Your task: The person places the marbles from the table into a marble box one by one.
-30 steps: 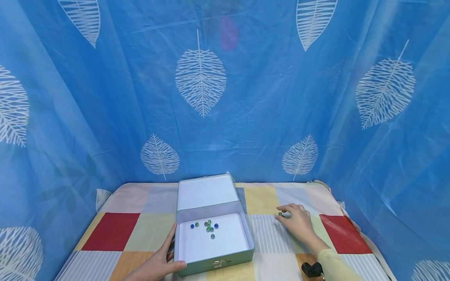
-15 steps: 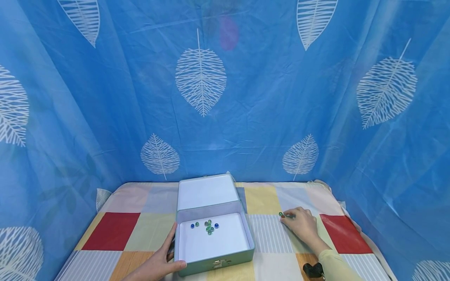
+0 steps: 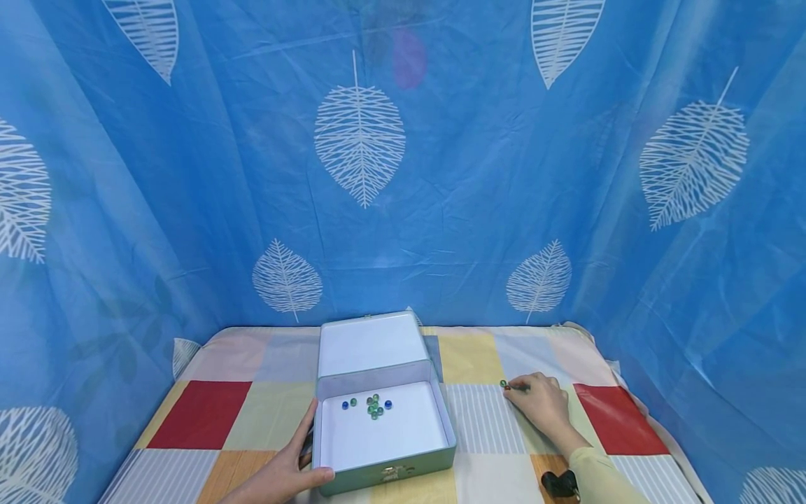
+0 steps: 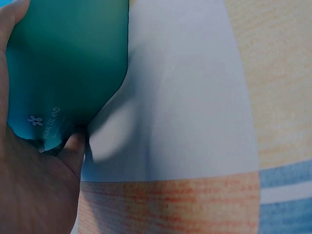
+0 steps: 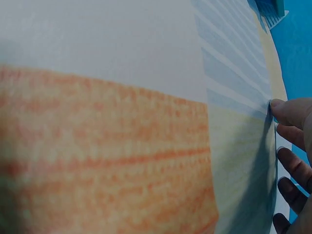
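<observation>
An open green tin box (image 3: 387,483) with a white inside stands on the patchwork cloth. Several green and blue glass marbles (image 3: 374,406) lie on its floor, mostly in a cluster. My left hand (image 3: 286,462) grips the box's near left corner, thumb on the front and fingers along the side; the left wrist view shows the green box side (image 4: 73,58). My right hand (image 3: 543,406) rests low over the cloth to the right, fingers bent. A green marble (image 3: 503,383) lies by its fingertips, with a small reddish spot beside the thumb tip. Whether the fingers pinch anything is hidden.
The box lid (image 3: 371,344) leans back behind the box. A small black object (image 3: 559,484) sits by the right forearm. Blue curtains (image 3: 453,175) with white leaf prints hang behind and on both sides of the cloth-covered table (image 3: 491,483).
My right hand has shifted slightly to the right, leaving the green marble beside its fingertips. One marble in the box has rolled back into the cluster. The left hand and box stay put.
</observation>
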### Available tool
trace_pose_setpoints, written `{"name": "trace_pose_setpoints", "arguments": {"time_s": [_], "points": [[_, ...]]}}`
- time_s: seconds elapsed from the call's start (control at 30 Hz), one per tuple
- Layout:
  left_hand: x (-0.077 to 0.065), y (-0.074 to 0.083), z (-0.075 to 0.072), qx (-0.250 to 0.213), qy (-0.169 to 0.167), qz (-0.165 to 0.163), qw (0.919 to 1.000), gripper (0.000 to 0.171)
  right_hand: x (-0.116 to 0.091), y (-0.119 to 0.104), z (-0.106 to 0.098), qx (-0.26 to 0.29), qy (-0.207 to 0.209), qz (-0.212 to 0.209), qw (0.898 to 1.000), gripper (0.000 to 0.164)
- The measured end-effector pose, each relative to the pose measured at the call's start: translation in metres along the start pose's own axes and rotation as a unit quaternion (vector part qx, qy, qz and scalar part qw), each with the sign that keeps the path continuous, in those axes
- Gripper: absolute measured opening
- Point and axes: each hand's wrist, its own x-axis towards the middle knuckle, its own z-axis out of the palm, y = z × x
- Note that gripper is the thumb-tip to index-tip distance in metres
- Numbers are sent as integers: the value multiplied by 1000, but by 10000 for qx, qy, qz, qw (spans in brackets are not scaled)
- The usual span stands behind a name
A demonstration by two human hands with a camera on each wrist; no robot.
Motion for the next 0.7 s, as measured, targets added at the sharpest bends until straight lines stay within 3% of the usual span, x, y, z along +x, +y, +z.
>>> {"name": "trace_pose_setpoints", "arguments": {"time_s": [0.47, 0.7], "points": [[-1, 2, 1, -47, 22, -14, 10000, 102, 1, 0, 1, 46, 5, 33, 10000, 12], [-1, 1, 2, 94, 242, -164, 9995, 104, 2, 1, 2, 53, 11, 18, 10000, 12]]}}
